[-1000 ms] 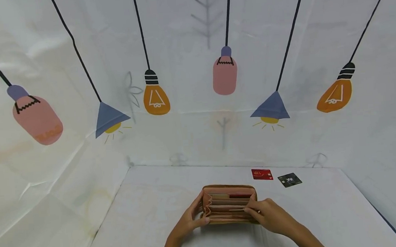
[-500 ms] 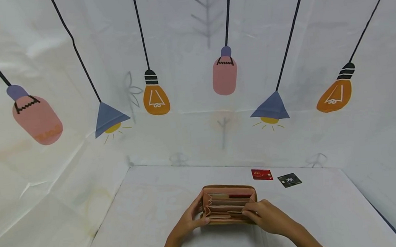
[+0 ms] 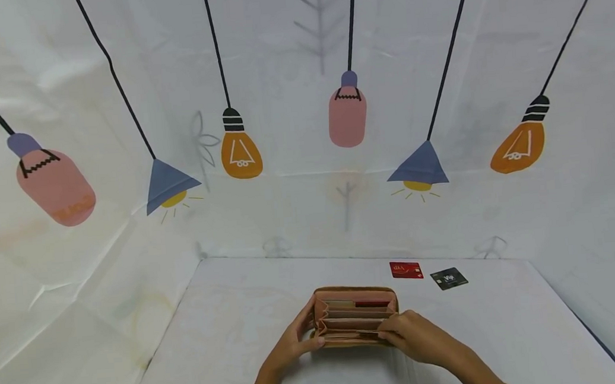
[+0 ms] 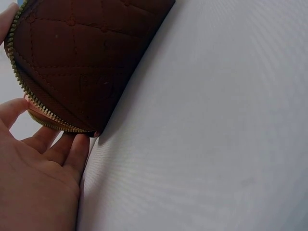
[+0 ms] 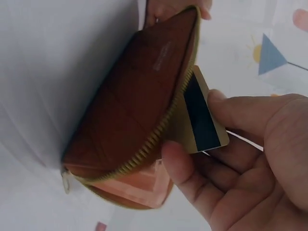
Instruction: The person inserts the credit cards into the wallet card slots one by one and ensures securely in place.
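Note:
A brown quilted zip-around wallet (image 3: 346, 288) stands open on the table, its pink slots facing up. My left hand (image 3: 292, 340) grips its left end, thumb at the near edge and fingers round the far side. In the left wrist view, those fingertips lie along the gold zip (image 4: 36, 103). My right hand (image 3: 416, 336) is at the wallet's right end. The right wrist view shows it pinching a gold card (image 5: 176, 131) with a black stripe; the card's lower part is hidden inside the wallet. A dark red edge (image 3: 373, 304) shows in a far slot.
Behind the wallet to the right, a red VIP card (image 3: 406, 270) and a black VIP card (image 3: 449, 278) lie flat on the white table (image 3: 229, 304). A white sheet (image 3: 298, 210) printed with hanging lamps rises behind and at the sides.
My right hand has shifted slightly left with the gold card, and less of the card shows above the near slots. My left hand and the wallet stay in place.

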A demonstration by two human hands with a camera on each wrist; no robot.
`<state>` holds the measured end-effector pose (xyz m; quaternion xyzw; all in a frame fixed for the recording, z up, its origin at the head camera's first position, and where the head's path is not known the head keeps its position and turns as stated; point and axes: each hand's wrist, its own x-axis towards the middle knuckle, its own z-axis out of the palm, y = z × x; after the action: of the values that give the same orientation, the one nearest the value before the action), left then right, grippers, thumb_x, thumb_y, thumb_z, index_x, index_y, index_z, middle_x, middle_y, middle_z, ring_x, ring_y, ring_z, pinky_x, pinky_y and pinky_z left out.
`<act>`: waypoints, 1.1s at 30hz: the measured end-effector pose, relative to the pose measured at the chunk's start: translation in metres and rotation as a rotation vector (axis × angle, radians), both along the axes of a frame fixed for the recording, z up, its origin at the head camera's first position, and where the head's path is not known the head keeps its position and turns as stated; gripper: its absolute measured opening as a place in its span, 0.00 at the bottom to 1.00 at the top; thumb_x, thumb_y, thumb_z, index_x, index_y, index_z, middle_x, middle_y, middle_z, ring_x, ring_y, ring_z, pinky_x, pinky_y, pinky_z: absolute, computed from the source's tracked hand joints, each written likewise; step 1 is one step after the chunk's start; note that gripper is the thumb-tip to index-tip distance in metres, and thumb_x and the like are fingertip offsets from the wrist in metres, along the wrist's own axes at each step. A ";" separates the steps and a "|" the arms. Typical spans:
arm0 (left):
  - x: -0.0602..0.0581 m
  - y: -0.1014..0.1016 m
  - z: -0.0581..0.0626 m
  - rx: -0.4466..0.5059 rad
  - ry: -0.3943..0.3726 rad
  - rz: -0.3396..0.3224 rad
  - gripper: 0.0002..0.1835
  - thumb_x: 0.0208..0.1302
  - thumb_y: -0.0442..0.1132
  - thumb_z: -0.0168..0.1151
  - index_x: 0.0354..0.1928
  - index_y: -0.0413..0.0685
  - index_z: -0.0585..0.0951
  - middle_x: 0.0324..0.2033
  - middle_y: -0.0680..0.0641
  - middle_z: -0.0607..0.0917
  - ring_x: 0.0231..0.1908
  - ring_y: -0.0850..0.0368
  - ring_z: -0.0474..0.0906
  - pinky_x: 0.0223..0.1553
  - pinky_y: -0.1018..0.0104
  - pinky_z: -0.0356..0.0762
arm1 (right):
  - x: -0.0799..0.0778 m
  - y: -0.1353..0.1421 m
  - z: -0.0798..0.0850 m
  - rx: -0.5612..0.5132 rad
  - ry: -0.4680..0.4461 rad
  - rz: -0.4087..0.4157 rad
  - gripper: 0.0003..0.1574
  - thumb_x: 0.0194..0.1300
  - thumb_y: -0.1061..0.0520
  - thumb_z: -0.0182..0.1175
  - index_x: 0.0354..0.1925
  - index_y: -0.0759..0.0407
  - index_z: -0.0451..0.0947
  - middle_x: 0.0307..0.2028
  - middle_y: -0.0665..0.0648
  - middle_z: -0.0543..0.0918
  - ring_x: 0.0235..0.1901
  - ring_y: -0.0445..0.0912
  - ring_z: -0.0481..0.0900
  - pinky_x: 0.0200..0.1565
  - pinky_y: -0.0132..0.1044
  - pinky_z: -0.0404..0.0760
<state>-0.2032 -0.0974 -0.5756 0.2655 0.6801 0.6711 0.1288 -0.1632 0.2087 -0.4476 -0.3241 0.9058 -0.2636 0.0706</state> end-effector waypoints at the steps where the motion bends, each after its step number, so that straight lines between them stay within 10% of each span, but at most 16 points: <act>1: 0.000 0.000 0.000 -0.002 0.001 0.002 0.48 0.68 0.41 0.64 0.81 0.61 0.45 0.79 0.44 0.52 0.75 0.48 0.56 0.70 0.65 0.62 | -0.001 0.000 -0.001 -0.009 0.005 0.008 0.09 0.72 0.57 0.59 0.35 0.54 0.85 0.28 0.40 0.83 0.26 0.28 0.70 0.29 0.27 0.75; 11: -0.001 -0.001 0.000 0.000 0.007 0.007 0.48 0.68 0.42 0.64 0.81 0.59 0.45 0.79 0.42 0.52 0.75 0.41 0.54 0.70 0.63 0.62 | -0.005 0.008 -0.006 -0.006 -0.045 -0.002 0.07 0.67 0.56 0.64 0.41 0.51 0.89 0.39 0.45 0.88 0.40 0.36 0.81 0.40 0.34 0.81; 33: -0.001 -0.001 0.001 -0.010 -0.002 0.003 0.48 0.68 0.42 0.64 0.81 0.57 0.45 0.79 0.43 0.50 0.76 0.43 0.52 0.71 0.63 0.62 | -0.010 0.007 -0.020 0.029 0.081 -0.086 0.06 0.65 0.47 0.66 0.33 0.41 0.88 0.31 0.35 0.76 0.35 0.35 0.62 0.36 0.31 0.66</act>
<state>-0.2039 -0.0985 -0.5743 0.2631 0.6838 0.6680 0.1299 -0.1732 0.2161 -0.4673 -0.2941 0.9248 -0.2398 0.0271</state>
